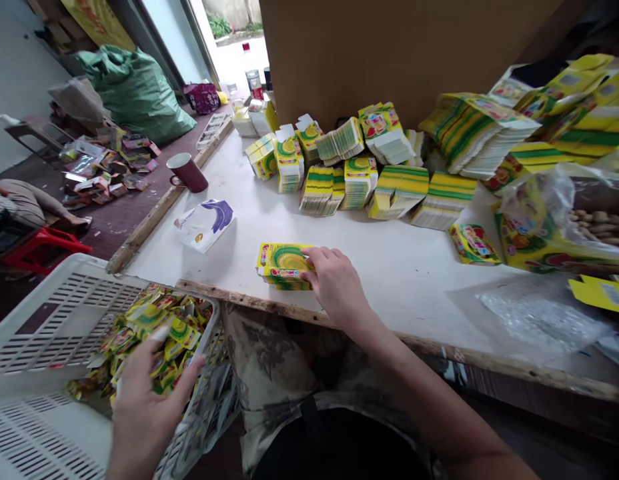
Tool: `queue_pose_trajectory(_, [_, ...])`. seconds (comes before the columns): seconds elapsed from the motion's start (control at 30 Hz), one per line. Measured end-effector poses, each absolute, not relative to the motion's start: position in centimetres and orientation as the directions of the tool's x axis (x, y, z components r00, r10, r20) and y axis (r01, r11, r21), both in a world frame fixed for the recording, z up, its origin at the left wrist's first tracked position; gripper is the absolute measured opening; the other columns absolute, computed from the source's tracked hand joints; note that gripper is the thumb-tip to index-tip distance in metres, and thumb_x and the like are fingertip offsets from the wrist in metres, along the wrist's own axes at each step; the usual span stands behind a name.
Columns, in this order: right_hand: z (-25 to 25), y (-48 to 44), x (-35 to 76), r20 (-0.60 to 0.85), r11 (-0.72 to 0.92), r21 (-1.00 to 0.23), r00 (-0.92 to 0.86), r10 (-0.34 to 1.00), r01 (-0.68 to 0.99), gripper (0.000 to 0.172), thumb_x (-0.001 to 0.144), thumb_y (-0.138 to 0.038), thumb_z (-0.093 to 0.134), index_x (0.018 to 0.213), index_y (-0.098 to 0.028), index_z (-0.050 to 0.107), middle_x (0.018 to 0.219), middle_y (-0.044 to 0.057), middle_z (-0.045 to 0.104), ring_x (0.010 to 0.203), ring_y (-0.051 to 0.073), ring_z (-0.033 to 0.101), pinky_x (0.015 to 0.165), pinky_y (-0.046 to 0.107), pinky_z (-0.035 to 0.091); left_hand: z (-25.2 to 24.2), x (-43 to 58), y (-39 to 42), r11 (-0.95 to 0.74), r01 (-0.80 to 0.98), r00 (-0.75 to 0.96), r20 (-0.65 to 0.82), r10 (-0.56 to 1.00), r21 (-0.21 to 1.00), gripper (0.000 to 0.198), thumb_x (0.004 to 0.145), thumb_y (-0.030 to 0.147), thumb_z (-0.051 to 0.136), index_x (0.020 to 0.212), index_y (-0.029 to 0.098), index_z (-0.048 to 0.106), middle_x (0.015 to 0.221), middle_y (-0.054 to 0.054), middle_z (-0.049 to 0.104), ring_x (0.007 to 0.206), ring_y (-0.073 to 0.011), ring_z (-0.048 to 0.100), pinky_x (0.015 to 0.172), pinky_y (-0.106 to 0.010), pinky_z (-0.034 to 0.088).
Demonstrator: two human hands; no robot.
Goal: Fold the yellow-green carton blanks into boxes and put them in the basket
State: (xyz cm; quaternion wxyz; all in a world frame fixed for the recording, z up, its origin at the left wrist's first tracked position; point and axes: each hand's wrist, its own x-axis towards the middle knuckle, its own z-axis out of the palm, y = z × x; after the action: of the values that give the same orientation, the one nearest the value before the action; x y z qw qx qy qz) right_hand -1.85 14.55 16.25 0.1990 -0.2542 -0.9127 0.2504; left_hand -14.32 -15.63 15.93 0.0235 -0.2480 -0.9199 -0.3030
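My right hand (334, 283) rests on a small stack of flat yellow-green cartons (282, 265) near the front edge of the white table (389, 267), fingers curled over its right end. My left hand (144, 400) hovers over the white plastic basket (34, 313) at the lower left, fingers spread and blurred by motion, just above a heap of small yellow-green packets (154, 327). Nothing shows in that hand.
Several stacks of flat cartons (359, 180) line the back of the table before a brown cardboard wall (389, 47). A maroon mug (187, 172) and a white-blue pouch (205, 223) lie at left. A clear bag of nuts (584, 213) sits at right. Another person's legs (29, 203) and a red stool (42, 247) are at left.
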Motion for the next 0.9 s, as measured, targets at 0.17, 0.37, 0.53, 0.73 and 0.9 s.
queue_pose_trajectory(0.17, [15.8, 14.3, -2.0, 0.254, 0.720, -0.600, -0.771, 0.584, 0.348, 0.032, 0.079, -0.005, 0.066, 0.109, -0.012, 0.057, 0.098, 0.015, 0.066, 0.093, 0.030, 0.060, 0.085, 0.047, 0.050, 13.9, -9.9, -11.0, 0.479, 0.373, -0.693, -0.105, 0.713, 0.795, 0.039, 0.085, 0.042, 0.065, 0.119, 0.024, 0.060, 0.115, -0.008, 0.070, 0.103, -0.0268, 0.065, 0.096, -0.046, 0.051])
queue_pose_trajectory(0.37, [17.6, 11.5, 0.7, 0.294, 0.547, -0.833, -0.775, 0.560, 0.079, 0.045, 0.082, -0.006, 0.062, 0.118, -0.023, 0.042, 0.088, -0.001, 0.059, 0.078, 0.015, 0.060, 0.073, 0.027, 0.051, 14.3, -7.1, -5.6, -0.106, -0.234, -0.595, -0.056, 0.802, 0.966, 0.064, 0.070, 0.060, 0.076, 0.124, 0.029, 0.059, 0.124, -0.008, 0.066, 0.114, -0.0294, 0.062, 0.093, -0.041, 0.054])
queue_pose_trajectory(0.53, [16.6, 6.3, 2.8, 0.091, 0.021, -0.996, -0.906, 0.414, -0.091, 0.052, 0.078, -0.006, 0.065, 0.122, -0.026, 0.046, 0.090, -0.002, 0.058, 0.078, 0.012, 0.057, 0.070, 0.023, 0.049, 16.4, -5.6, -1.7, -0.441, -0.232, -0.861, 0.028, 0.508, 0.867, 0.068, 0.086, 0.078, 0.022, 0.102, 0.027, 0.063, 0.100, -0.005, 0.064, 0.100, -0.0245, 0.062, 0.090, -0.039, 0.054])
queue_pose_trajectory(0.73, [15.6, 5.4, 2.9, -0.050, -0.112, -0.994, -0.922, 0.383, 0.007, 0.045, 0.071, -0.014, 0.075, 0.110, -0.025, 0.057, 0.089, -0.003, 0.063, 0.084, 0.015, 0.058, 0.075, 0.026, 0.048, 16.5, -5.5, -1.2, -0.158, -0.113, -0.904, -0.036, 0.426, 0.981, 0.081, 0.084, 0.079, 0.001, 0.089, 0.025, 0.060, 0.077, -0.004, 0.054, 0.069, -0.0197, 0.057, 0.062, -0.032, 0.056])
queue_pose_trajectory(0.9, [15.4, 7.5, 2.9, 0.016, -0.080, -0.995, -0.885, 0.464, -0.059, 0.022, 0.083, -0.021, 0.064, 0.106, -0.022, 0.064, 0.093, 0.001, 0.072, 0.080, 0.016, 0.064, 0.071, 0.026, 0.050, 13.8, -5.2, -3.6, -0.024, -0.048, -0.867, -0.030, 0.498, 0.999, 0.056, 0.085, 0.073, 0.045, 0.101, 0.023, 0.064, 0.095, -0.006, 0.070, 0.089, -0.0244, 0.067, 0.073, -0.035, 0.058])
